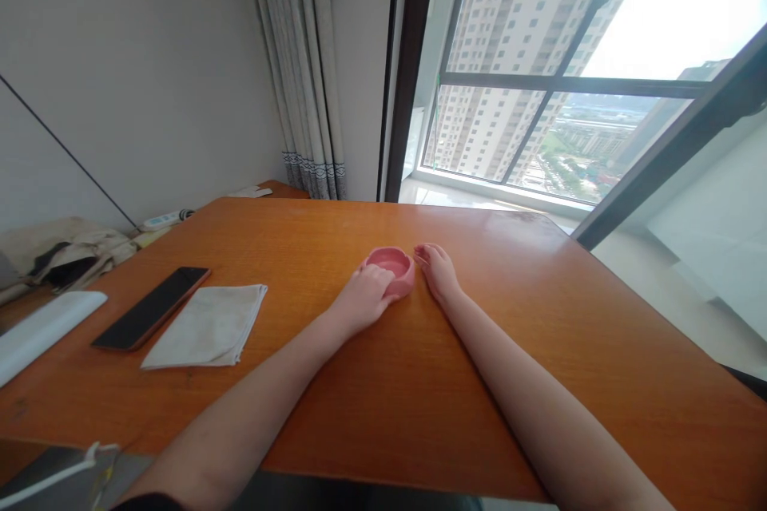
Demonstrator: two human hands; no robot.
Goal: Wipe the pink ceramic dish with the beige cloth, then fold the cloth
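Note:
A small round pink ashtray (405,281) with notches in its rim stands upright on the wooden table. My left hand (367,295) grips its near left side, fingers over the rim and thumb along the front wall. Just right of the ashtray, my right hand (439,271) rests its edge on the tabletop. Its fingers are loosely bent towards the ashtray, with a narrow gap between them and the rim. I see nothing held in them. Part of the ashtray's inside is hidden behind my left hand.
To the left lie a folded pale cloth (207,327), a dark phone (154,308) and a white rolled item (51,331). A power strip (164,219) and bunched fabric (65,251) sit beyond the left edge. The wooden table (575,319) reaches towards a large window.

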